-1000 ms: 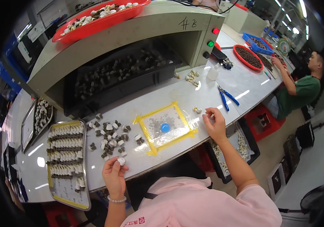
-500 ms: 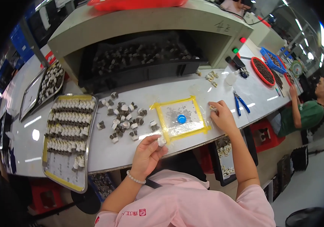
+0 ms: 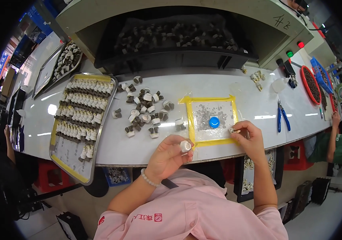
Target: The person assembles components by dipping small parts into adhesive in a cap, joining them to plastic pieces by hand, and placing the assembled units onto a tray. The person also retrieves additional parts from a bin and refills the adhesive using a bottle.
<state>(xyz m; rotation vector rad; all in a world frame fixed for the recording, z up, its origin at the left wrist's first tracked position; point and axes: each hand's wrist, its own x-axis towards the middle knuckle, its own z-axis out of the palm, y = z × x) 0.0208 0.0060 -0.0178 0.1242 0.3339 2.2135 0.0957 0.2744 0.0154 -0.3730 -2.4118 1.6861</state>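
My left hand [image 3: 166, 157] is closed on a small white-and-dark figure piece [image 3: 185, 146], its round white end turned up, by the table's front edge. Pinched between the fingertips of my right hand [image 3: 251, 140] is a small cream-coloured part [image 3: 233, 130], partly hidden by the fingers. Between and beyond both hands lies a clear sheet framed with yellow tape [image 3: 191, 120], marked with grey spots. A round blue cap [image 3: 214, 122] sits on it. Several loose white-and-dark pieces [image 3: 147, 97] are scattered left of the sheet, one [image 3: 179, 124] right beside the tape.
A metal tray [image 3: 109, 116] with rows of white-and-dark figures stands at left. A box-shaped machine [image 3: 255, 28] holds a black tray [image 3: 171, 60] of pieces. At right are blue pliers [image 3: 283, 117], small cream parts [image 3: 257, 79], a white bottle [image 3: 279, 85] and a red basket [image 3: 310, 86].
My right hand has come in from beyond the taped sheet's right side to its lower right edge with the cream part. The left hand's piece now shows its round end. The view has shifted.
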